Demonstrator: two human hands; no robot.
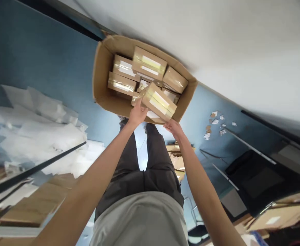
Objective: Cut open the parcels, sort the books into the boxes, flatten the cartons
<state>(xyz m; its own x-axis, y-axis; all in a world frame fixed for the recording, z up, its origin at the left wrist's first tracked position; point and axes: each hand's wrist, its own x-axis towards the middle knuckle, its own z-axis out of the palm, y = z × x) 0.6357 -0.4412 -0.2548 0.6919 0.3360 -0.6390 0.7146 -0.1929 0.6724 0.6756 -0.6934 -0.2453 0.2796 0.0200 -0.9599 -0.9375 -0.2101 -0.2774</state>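
Observation:
A small brown carton (160,102) with white labels and clear tape lies tilted between my two hands, over the near side of a large open cardboard box (101,68). My left hand (138,112) grips its left end, fingers closed on it. At its near right corner, my right hand (173,127) is closed on the edge. Several similar taped cartons sit inside the large box, among them one at the back (150,63) and one at the left (122,83). The undersides of the held carton and most fingertips are hidden.
White packing sheets (47,133) are heaped on the blue floor at left. Paper scraps (215,121) lie at right, near a black chair (260,177). A white surface (229,44) borders the box's far side. Flattened cardboard (39,201) lies lower left.

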